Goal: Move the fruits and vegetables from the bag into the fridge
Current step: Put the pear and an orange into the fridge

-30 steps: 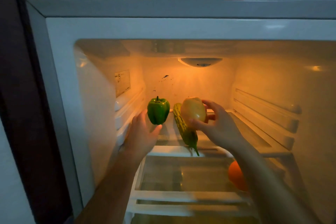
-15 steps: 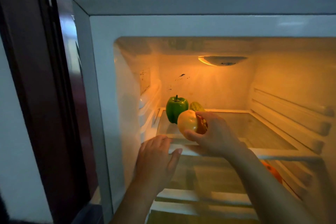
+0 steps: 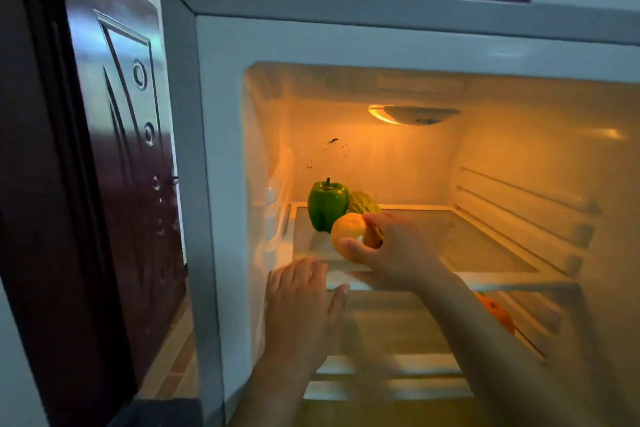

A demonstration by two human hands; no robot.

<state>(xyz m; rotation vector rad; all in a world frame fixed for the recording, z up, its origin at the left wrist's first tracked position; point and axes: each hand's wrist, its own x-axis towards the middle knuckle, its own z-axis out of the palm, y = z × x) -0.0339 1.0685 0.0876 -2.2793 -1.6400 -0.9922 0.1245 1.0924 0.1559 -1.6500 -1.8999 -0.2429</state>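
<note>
Change: left hand [image 3: 304, 295] withdrew empty, fingers relaxed; green pepper [image 3: 327, 206] left standing on upper shelf [image 3: 450, 243] | right hand [image 3: 398, 253] lowered, gripping yellow fruit [image 3: 348, 234] | Judgement: pepper stowed, fruit pending.

Colours in the fridge [image 3: 180, 114]
The pepper [image 3: 327, 206] is shiny green, the gourd [image 3: 363, 203] yellow-green with stripes, the round fruit [image 3: 348, 234] yellow-orange. Its frame is grey, the inside glows orange. The door [image 3: 131, 149] is dark red-brown.
</note>
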